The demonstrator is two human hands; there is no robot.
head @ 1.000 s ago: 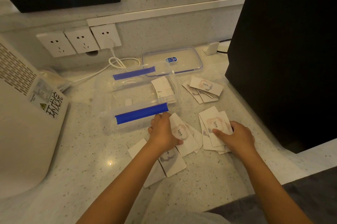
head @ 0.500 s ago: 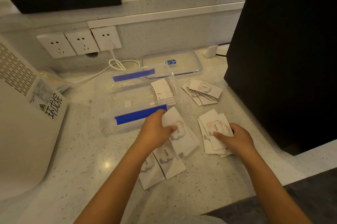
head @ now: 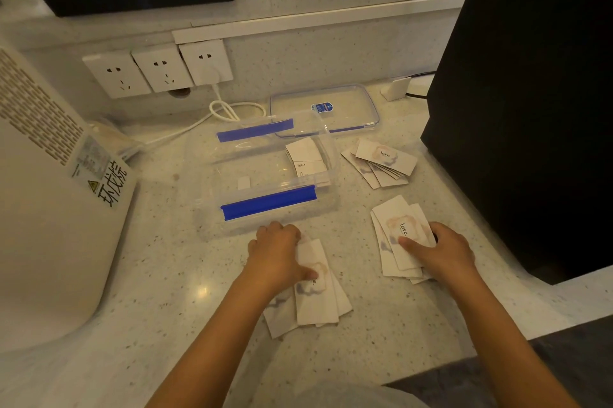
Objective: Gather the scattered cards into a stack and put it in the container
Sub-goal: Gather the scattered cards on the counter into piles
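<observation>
**Two hands worked separate piles of "love" cards on speckled tabletop**

A person's left hand (head: pixel 277 256) pressed down on a loose pile of cards (head: pixel 313 295) near the front edge of the tabletop (head: pixel 166 291), its fingers (head: pixel 282 231) curled over the pile's far end and the thumb laid across the top card, gripping the bunch. The right hand (head: pixel 444 255) rested on a second fanned pile (head: pixel 396 235) toward the right edge, its fingers closed around the pile's right side with the thumb flat on the uppermost card, which bore the word "love".

A third fan of cards (head: pixel 381 162) lay untouched farther back, near the right edge and just beside the clear plastic container (head: pixel 265 175). The container stood open at the middle of the tabletop, blue clasps on its near and far walls, with a few cards (head: pixel 306 157) already leaning inside against its right wall. Its clear lid (head: pixel 348 109) lay flat behind it, toward the back edge.

Along the back wall sat three white sockets (head: pixel 159 71), with a white cable (head: pixel 225 109) looped below them. A white appliance (head: pixel 43 192) filled the left edge, and a large black object (head: pixel 530 92) the right.
</observation>
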